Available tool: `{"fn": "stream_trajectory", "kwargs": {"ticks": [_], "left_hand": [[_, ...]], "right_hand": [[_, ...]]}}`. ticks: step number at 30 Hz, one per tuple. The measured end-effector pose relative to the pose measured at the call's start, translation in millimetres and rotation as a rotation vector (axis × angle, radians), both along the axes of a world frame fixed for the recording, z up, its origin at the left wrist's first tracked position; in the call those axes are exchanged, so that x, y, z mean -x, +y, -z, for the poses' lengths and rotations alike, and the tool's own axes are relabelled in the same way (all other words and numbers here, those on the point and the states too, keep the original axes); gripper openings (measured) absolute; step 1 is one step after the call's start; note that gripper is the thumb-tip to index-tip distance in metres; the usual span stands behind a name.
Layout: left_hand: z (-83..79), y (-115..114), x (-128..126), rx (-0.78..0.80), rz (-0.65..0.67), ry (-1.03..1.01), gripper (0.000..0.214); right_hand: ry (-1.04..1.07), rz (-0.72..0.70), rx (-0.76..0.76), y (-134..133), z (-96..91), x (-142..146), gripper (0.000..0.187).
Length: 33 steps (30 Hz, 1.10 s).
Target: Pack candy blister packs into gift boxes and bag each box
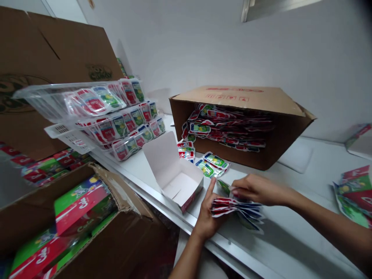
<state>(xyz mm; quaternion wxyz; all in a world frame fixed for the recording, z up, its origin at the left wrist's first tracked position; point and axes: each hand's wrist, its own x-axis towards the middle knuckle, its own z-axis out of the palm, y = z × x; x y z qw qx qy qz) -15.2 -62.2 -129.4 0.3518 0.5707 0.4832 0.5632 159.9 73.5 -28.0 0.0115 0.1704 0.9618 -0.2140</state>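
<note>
My left hand (205, 219) grips a fanned stack of candy sachets (232, 207), their red and blue edges facing up, with its index finger stretched out. Just above the stack, my right hand (257, 190) pinches a green sachet (223, 187), slightly blurred. A small white-lined carton (162, 161) stands with its lid up, left of my left hand; the part of its inside that shows holds nothing. Loose green and red sachets (213, 162) lie on the table beyond my hands, before a large cardboard box (241, 99) on its side, filled with more sachets (226, 126).
Clear plastic trays (55, 102) of sachets are stacked at the left. Below them, a cardboard box (128, 190) holds red and green cartons (83, 203) beside the table edge (229, 246). More printed packaging (354, 190) lies at the right. A wall (197, 42) stands behind.
</note>
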Motion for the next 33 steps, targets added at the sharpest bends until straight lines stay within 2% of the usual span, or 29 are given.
{"fn": "stream_trajectory", "kwargs": {"ticks": [1,3,5,6,10,13,14,15,16,18,19,20,23,26,29,33], "left_hand": [[1.5,0.0,-0.5,-0.008,0.016,-0.029,0.028],[3.8,0.2,-0.6,0.001,0.028,-0.111,0.062],[4.1,0.7,1.2,0.051,0.018,-0.18,0.094],[3.4,1.2,2.8,0.075,0.018,-0.162,0.099],[-2.1,1.8,8.8,0.062,-0.021,0.049,0.063],[-5.8,-0.8,7.9,0.133,0.015,-0.046,0.049],[-7.0,-1.9,6.6,0.168,0.032,-0.098,0.044],[-8.4,-2.8,5.0,0.192,0.041,-0.142,0.04],[-9.9,-3.5,3.4,0.203,0.044,-0.174,0.039],[-12.8,-3.9,0.7,0.213,0.053,-0.215,0.042],[-13.7,-3.7,-0.2,0.218,0.058,-0.23,0.043],[-13.9,-3.4,-0.7,0.224,0.062,-0.24,0.044],[-11.3,-2.3,-0.7,0.234,0.065,-0.253,0.044],[-8.8,-2.6,-0.2,0.222,0.06,-0.238,0.044],[-12.2,-3.7,-0.5,0.213,0.084,-0.171,0.04],[-16.4,-2.7,1.1,0.15,0.075,-0.058,0.031]], "right_hand": [[0.03,-0.049,0.117,-3.9,-0.7,-0.6,0.036],[0.062,-0.087,0.309,-7.0,-0.3,-2.3,0.04],[0.072,-0.1,0.419,-6.9,0.7,-3.7,0.04],[0.075,-0.102,0.448,-6.6,1.0,-4.1,0.041],[0.098,-0.105,0.5,-2.5,3.1,-4.3,0.042],[0.134,-0.071,0.592,16.4,16.4,-3.0,0.051],[0.171,-0.014,0.581,27.0,24.8,-1.8,0.054],[0.214,0.073,0.506,39.2,35.0,0.0,0.055],[0.257,0.181,0.38,52.0,46.7,2.7,0.053],[0.28,0.375,0.023,76.1,71.3,10.4,0.045],[0.277,0.422,-0.071,85.9,82.7,15.3,0.046],[0.27,0.446,-0.129,93.6,92.7,20.5,0.047],[0.295,0.443,-0.131,105.7,108.9,34.6,0.038],[0.362,0.502,-0.149,109.4,102.6,36.2,0.039],[0.409,0.575,-0.175,107.7,79.8,22.0,0.04],[0.288,0.477,-0.231,81.9,41.4,-0.8,0.025]]}}
